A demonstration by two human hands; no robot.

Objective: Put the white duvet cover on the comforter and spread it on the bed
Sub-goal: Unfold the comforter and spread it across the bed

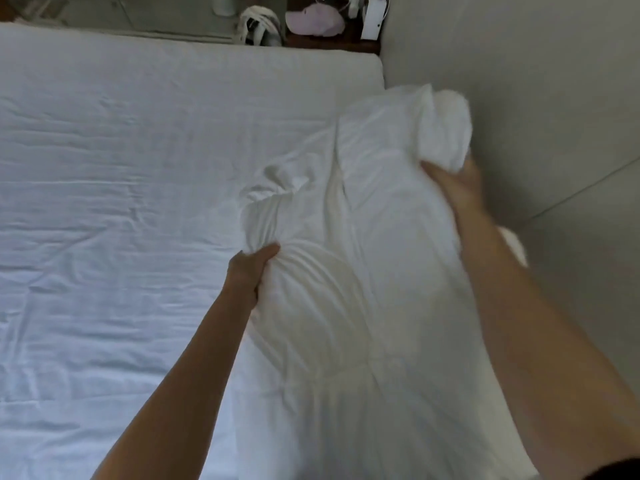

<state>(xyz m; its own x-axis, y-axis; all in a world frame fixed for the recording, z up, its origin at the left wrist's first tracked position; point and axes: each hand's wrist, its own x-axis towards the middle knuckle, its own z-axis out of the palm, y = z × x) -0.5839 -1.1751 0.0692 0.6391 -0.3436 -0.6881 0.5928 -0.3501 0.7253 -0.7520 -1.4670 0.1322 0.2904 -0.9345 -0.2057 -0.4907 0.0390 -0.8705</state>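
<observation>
Head view: left hand fingers bunch duvet cover; blurred right hand seemingly grips it.

Right hand blurred; its fingers hidden by cloth.

Pink cap: lies on a dark wooden bedside stand, just beyond the far right corner of the mattress.

White boxy device: stands upright at the right end of the same stand, against the wall; what it is cannot be told.

White strappy item: heaped left of the stand, just past the far edge of the mattress; possibly sandals or a bag, unclear.

Pale wall: runs along the right side.

Pale floor: visible beyond the far edge, top left.
</observation>
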